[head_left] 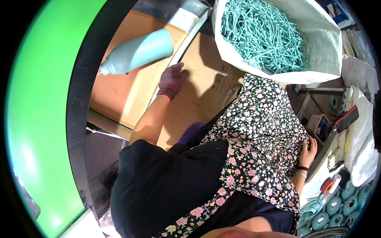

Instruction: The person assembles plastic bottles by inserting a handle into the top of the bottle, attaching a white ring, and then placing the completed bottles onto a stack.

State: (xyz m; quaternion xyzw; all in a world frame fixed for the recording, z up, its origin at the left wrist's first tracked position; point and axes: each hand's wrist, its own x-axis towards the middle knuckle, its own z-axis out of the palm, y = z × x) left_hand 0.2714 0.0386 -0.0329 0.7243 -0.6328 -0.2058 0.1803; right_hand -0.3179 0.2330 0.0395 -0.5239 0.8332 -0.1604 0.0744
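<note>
Presently, your gloved left hand [173, 80] is near the teal bottle [139, 52] — fingers half-curled, empty. Your right hand [308, 153] lies on the floral apron [262, 123] — fingers loosely extended, empty.

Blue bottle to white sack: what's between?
In the head view, brown cardboard and a pale straight rim lie between the bottle and the sack.
</note>
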